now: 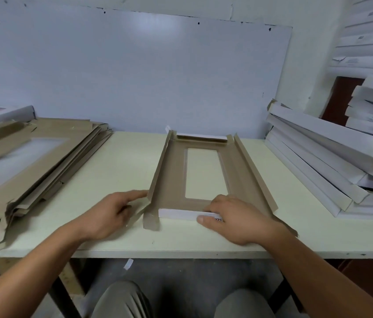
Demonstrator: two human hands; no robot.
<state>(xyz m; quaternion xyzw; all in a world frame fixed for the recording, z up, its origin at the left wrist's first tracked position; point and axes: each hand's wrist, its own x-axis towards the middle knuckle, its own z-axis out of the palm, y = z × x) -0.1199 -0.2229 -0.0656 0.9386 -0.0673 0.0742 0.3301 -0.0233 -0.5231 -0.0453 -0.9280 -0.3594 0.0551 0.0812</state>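
- Cardboard box blank [174, 171] lies on the counter [121, 161], side flaps raised.
- Left grip [112, 210], fingers spread, touches its left flap.
- Right grip [233, 219] pinches its white near edge.

two bare forearms and grey-green trousers

both forearms are uncovered along all that shows of them, from the picture's lower corners to the wrists. each ends in a bare grip: the left grip [109, 212] and the right grip [233, 220], whose thumbnail is cut short. below the near edge of the worktop [123, 161], the trousers [121, 299] are plain grey-green cloth, softly creased over both knees.
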